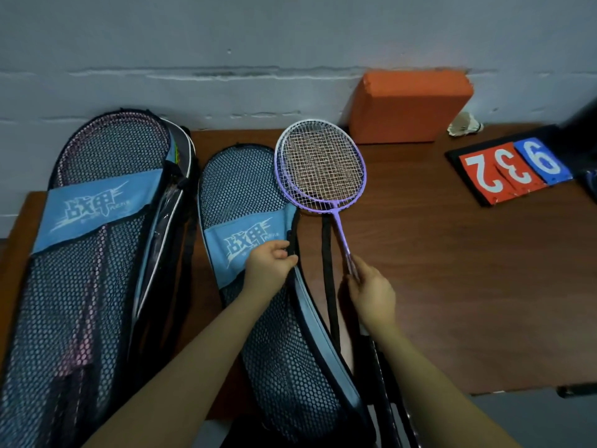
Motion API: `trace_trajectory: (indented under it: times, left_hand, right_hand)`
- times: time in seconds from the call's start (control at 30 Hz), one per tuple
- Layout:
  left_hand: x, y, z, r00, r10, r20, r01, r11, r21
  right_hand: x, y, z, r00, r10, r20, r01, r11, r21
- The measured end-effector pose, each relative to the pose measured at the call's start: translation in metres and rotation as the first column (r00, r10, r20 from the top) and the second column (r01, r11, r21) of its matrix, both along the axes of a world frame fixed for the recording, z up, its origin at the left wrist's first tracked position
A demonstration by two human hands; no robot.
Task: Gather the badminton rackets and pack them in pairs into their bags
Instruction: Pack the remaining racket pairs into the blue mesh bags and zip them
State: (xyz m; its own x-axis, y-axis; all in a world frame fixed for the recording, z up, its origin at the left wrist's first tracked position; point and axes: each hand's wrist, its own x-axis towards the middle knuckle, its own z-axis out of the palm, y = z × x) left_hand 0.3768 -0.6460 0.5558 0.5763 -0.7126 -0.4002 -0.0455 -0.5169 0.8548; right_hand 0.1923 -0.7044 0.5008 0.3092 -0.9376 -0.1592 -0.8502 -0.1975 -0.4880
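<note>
On a brown tabletop (452,286), the left hand (268,266) pinches the black edge of a mesh racket bag (258,318). The right hand (371,295) grips the shafts of two purple rackets (319,163) — heads stacked, lying just beside that bag (a second bag (90,253), at the left, already holds rackets).

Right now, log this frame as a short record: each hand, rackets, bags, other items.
left hand: pinches the open edge of the middle bag
right hand: grips the shafts of the purple rackets, two stacked, heads outside the bag
left bag: holds pink rackets
other items: orange block, shuttlecock, score cards
surface: brown table
</note>
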Motion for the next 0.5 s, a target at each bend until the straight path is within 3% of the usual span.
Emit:
trace_trajectory:
  times: [0.1, 0.2, 0.3, 0.5]
  left_hand:
    - [0.005, -0.004, 0.003, 0.999, -0.03, 0.039, 0.028, 0.999, 0.047]
    - [0.006, -0.007, 0.006, 0.998, 0.006, -0.06, -0.003, 0.999, 0.045]
    - [0.0, -0.008, 0.009, 0.994, 0.035, -0.103, -0.038, 0.999, -0.023]
    - [-0.013, -0.009, 0.024, 0.988, 0.031, -0.15, -0.048, 0.993, -0.111]
  right_hand:
    - [-0.001, 0.001, 0.004, 0.957, -0.126, 0.261, 0.1, 0.989, 0.111]
    - [-0.003, 0.002, 0.015, 0.838, -0.251, 0.485, 0.133, 0.955, 0.265]
    - [-0.006, 0.001, 0.026, 0.759, -0.303, 0.576, 0.105, 0.93, 0.352]
    - [-0.012, 0.003, 0.056, 0.475, -0.587, 0.656, 0.074, 0.769, 0.634]
